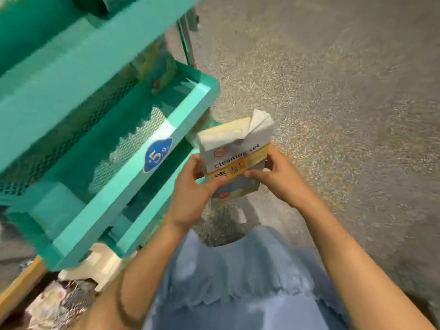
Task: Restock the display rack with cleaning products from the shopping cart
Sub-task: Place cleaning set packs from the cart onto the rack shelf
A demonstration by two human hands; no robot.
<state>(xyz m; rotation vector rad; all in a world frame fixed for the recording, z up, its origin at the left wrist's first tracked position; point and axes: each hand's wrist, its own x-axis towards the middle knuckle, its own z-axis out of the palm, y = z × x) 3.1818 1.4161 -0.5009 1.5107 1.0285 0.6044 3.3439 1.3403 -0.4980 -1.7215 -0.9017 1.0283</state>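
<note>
A white and yellow pack labelled "Cleaning set" (235,148) is held upright in front of me, just right of the teal display rack (133,163). My left hand (190,184) grips its left side and lower edge. On the pack's right side my right hand (276,177) holds it with the fingers across the front. The rack's middle shelf, marked with a blue "5" sticker (157,154), has a mesh floor. Another colourful pack (154,67) stands at that shelf's far end.
Speckled grey floor (333,103) spreads to the right. A lower teal shelf (142,210) sits under the middle one. At the bottom left are a wooden edge (21,282) and white and patterned items (71,294). A metal post (188,36) rises behind the rack.
</note>
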